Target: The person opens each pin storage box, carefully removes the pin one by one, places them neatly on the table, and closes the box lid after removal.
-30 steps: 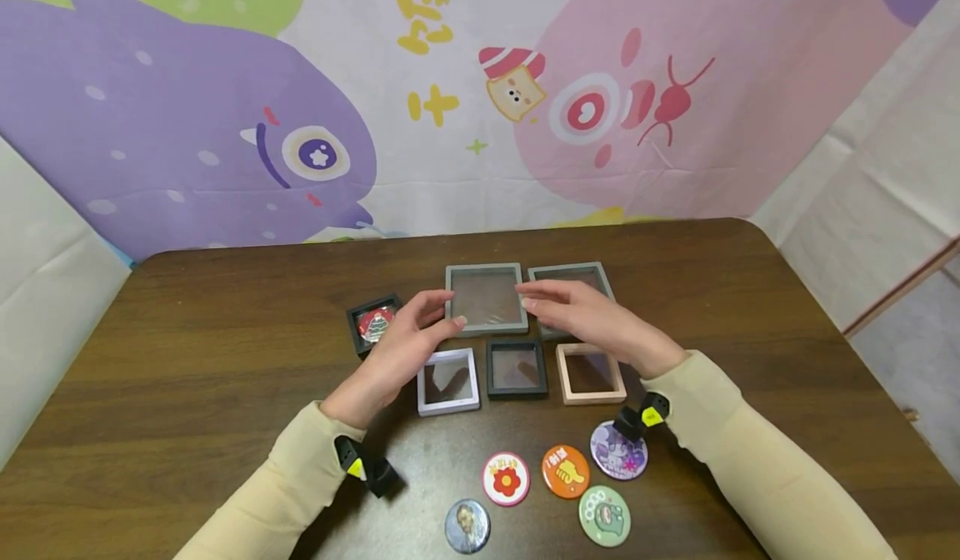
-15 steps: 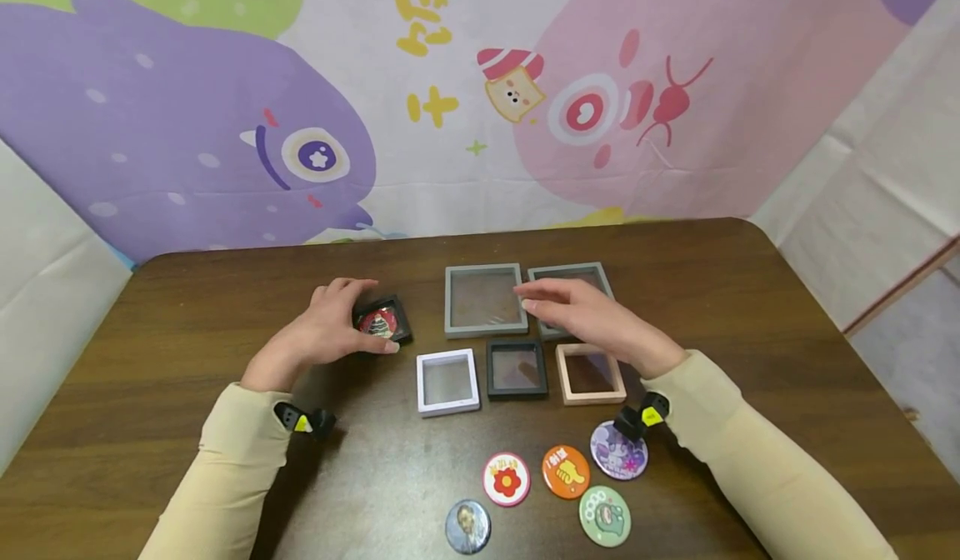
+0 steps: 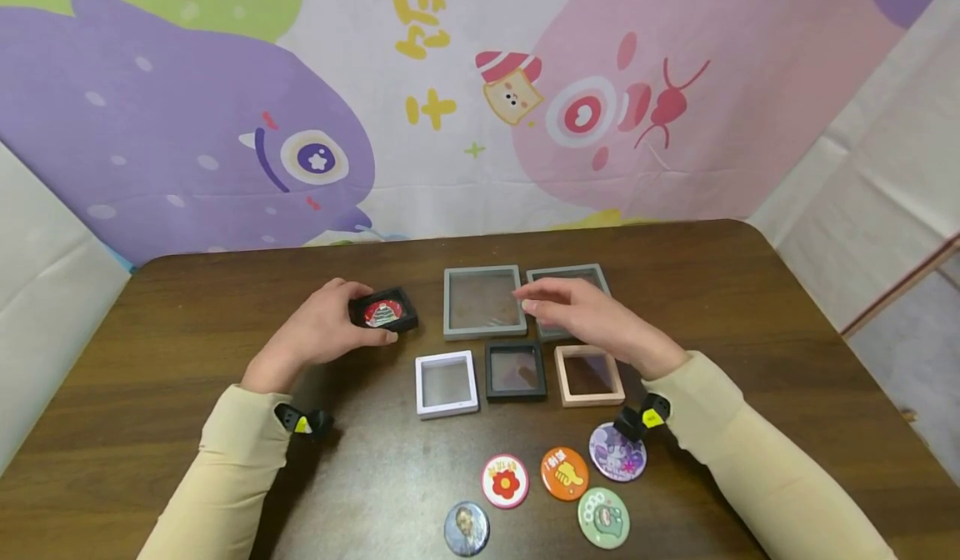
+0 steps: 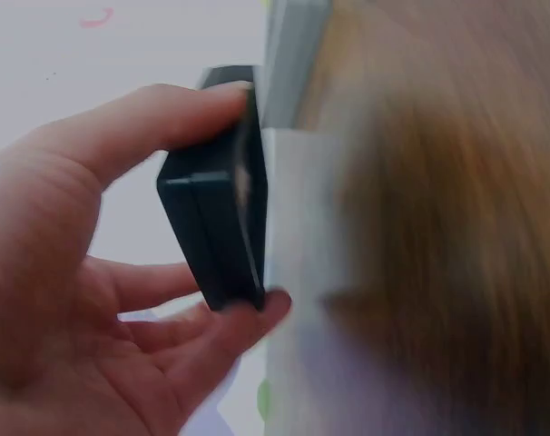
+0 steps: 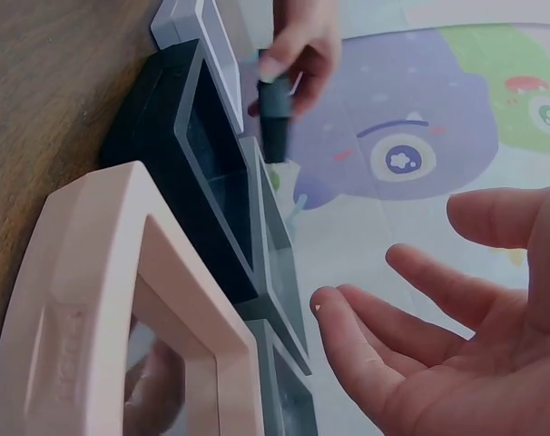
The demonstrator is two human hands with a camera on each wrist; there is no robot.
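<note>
My left hand [image 3: 318, 324] grips a small black display frame [image 3: 408, 321] by opposite edges, thumb on one side and fingers on the other. Inside that frame shows a round red badge [image 3: 383, 313] with a Christmas tree. The left wrist view has the black frame [image 4: 202, 232] edge-on between thumb and fingertips; in the right wrist view it appears raised off the table. My right hand [image 3: 585, 317] holds nothing, its fingers loosely extended over the right grey frame [image 3: 566, 271]. Just left of those fingertips lies the larger grey frame [image 3: 447, 303].
Nearer to me stand a white frame [image 3: 421, 387], a second black frame [image 3: 491, 374] and a beige frame [image 3: 620, 381]. In front lie round badges: red flower [image 3: 505, 482], orange thumb [image 3: 565, 474], purple [image 3: 612, 450], green [image 3: 603, 518] and blue portrait [image 3: 467, 528]. A cartoon cloth [image 3: 435, 202] hangs behind.
My left hand has moved left from beside the grey frame, taken hold of the black frame with the tree badge, and brought it slightly right. My right hand has stayed in place.
</note>
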